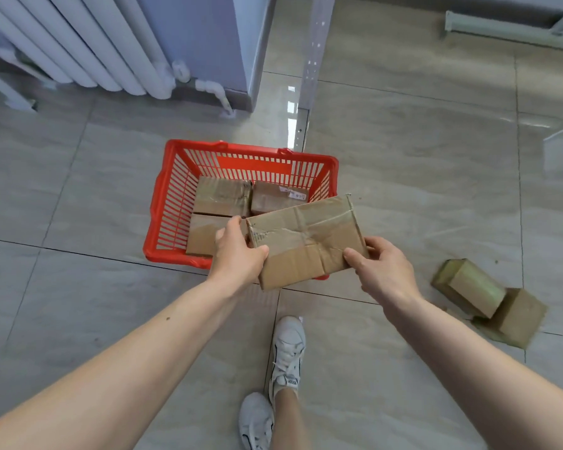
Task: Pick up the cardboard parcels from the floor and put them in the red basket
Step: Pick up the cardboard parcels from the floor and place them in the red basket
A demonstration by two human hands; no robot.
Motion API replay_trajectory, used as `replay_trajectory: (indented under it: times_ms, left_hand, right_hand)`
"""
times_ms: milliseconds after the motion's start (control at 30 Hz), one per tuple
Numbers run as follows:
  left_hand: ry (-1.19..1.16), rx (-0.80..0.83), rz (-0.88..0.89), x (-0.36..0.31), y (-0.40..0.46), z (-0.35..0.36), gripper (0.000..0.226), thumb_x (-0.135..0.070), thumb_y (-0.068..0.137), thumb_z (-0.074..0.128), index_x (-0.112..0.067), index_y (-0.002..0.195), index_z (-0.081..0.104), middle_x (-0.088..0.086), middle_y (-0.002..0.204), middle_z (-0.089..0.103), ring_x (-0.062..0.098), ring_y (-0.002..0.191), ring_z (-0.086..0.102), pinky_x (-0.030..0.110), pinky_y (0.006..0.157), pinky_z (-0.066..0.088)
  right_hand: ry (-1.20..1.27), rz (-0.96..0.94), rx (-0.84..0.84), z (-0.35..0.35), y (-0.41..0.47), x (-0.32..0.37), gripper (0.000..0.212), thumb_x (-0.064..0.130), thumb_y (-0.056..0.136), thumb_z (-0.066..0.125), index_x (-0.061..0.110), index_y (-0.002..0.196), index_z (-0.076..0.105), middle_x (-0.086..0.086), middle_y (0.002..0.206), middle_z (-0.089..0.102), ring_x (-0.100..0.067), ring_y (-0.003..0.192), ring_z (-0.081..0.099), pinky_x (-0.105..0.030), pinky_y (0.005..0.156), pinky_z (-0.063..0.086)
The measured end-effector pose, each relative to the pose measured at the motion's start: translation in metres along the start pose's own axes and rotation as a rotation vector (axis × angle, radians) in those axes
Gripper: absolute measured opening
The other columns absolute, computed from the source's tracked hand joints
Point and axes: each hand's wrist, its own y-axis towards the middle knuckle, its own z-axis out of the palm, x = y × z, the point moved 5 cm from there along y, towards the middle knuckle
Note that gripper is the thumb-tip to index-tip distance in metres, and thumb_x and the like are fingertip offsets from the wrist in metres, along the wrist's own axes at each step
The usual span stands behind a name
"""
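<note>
two floor parcels [488, 298] right, seemingly touching

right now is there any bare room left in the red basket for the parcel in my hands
Only the near right corner of the red basket, beneath the held parcel, may be free; it is hidden. Three parcels crowd the rest: back left, back right, near left. Both hands, left and right, grip the parcel.

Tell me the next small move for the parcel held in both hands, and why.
Probably lower the held parcel forward into the red basket. The left hand and right hand grip its ends above the basket's near rim, three parcels already lie inside, and the near right corner looks free.
</note>
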Motion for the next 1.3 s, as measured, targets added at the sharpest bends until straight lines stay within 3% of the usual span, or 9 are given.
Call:
replay_trajectory:
  times_ms: [67,133,233,400,567,733,900,1167,1300]
  left_hand:
    - [-0.038,-0.013,-0.055,0.003,0.021,-0.002,0.079,-0.034,0.053,0.070,-0.018,0.126,0.044,0.009,0.140,0.049,0.021,0.126,0.054,0.044,0.105,0.046]
    - [0.009,-0.006,-0.083,-0.001,0.032,-0.004,0.064,-0.029,0.059,0.070,-0.016,0.117,0.046,0.010,0.132,0.053,0.022,0.118,0.058,0.042,0.104,0.047]
    - [0.067,-0.002,-0.065,-0.003,0.046,-0.002,0.053,-0.010,0.079,0.068,-0.013,0.127,0.047,0.008,0.133,0.041,0.024,0.113,0.056,0.033,0.101,0.045]
    - [0.070,0.122,-0.090,0.013,0.082,0.009,0.067,-0.012,0.089,0.060,-0.025,0.149,0.032,0.005,0.143,0.038,0.025,0.126,0.048,0.027,0.102,0.038]
    - [0.079,0.146,-0.126,0.042,0.128,0.015,0.045,0.000,0.087,0.053,-0.010,0.131,0.049,0.011,0.133,0.058,0.026,0.121,0.056,0.043,0.106,0.044]
    - [0.092,0.205,-0.099,0.079,0.177,0.035,0.048,-0.017,0.071,0.047,-0.029,0.112,0.068,0.009,0.118,0.064,0.023,0.102,0.065,0.045,0.090,0.056]
    - [0.145,0.219,-0.109,0.097,0.199,0.055,0.040,-0.013,0.084,0.050,-0.020,0.121,0.063,0.006,0.119,0.061,0.021,0.103,0.061,0.041,0.098,0.050]
    - [0.226,0.250,-0.131,0.138,0.233,0.078,0.041,-0.021,0.089,0.049,-0.027,0.128,0.060,0.003,0.123,0.056,0.022,0.108,0.059,0.044,0.101,0.048]
    - [0.245,0.291,-0.150,0.147,0.244,0.089,0.045,-0.027,0.087,0.049,-0.019,0.130,0.058,0.007,0.126,0.054,0.024,0.113,0.058,0.046,0.107,0.044]
  right_hand:
    - [-0.021,0.018,0.013,0.004,0.014,0.007,0.037,0.037,0.085,0.065,0.023,0.119,0.065,0.003,0.107,0.071,-0.022,0.106,0.063,-0.038,0.091,0.051]
    - [-0.045,0.044,0.023,0.010,0.028,0.009,0.034,0.034,0.086,0.066,0.020,0.117,0.067,0.000,0.106,0.072,-0.022,0.105,0.063,-0.034,0.088,0.049]
    - [-0.091,0.067,0.057,0.021,0.044,0.013,0.025,0.034,0.086,0.065,0.020,0.106,0.069,0.001,0.097,0.072,-0.022,0.098,0.064,-0.033,0.080,0.048]
    - [-0.138,0.119,0.063,0.051,0.067,0.009,0.017,0.029,0.085,0.066,0.017,0.098,0.063,0.000,0.090,0.069,-0.024,0.092,0.065,-0.038,0.079,0.052]
    - [-0.144,0.152,0.018,0.088,0.086,-0.001,0.030,0.024,0.084,0.063,0.022,0.114,0.063,0.000,0.089,0.067,-0.027,0.093,0.068,-0.043,0.084,0.055]
    - [-0.209,0.196,0.015,0.121,0.113,-0.022,0.033,0.021,0.089,0.060,0.009,0.121,0.060,-0.010,0.110,0.068,-0.032,0.105,0.062,-0.029,0.076,0.040]
    - [-0.278,0.208,0.001,0.157,0.147,-0.048,0.036,0.022,0.091,0.059,0.006,0.123,0.057,-0.015,0.120,0.066,-0.035,0.110,0.062,-0.041,0.090,0.050]
    - [-0.368,0.257,-0.009,0.210,0.189,-0.084,0.017,0.023,0.094,0.057,0.015,0.109,0.055,-0.007,0.112,0.065,-0.026,0.096,0.065,-0.035,0.079,0.050]
    - [-0.318,0.324,0.079,0.231,0.206,-0.103,0.050,0.028,0.091,0.061,0.018,0.136,0.042,-0.005,0.130,0.061,-0.028,0.110,0.065,-0.045,0.094,0.055]
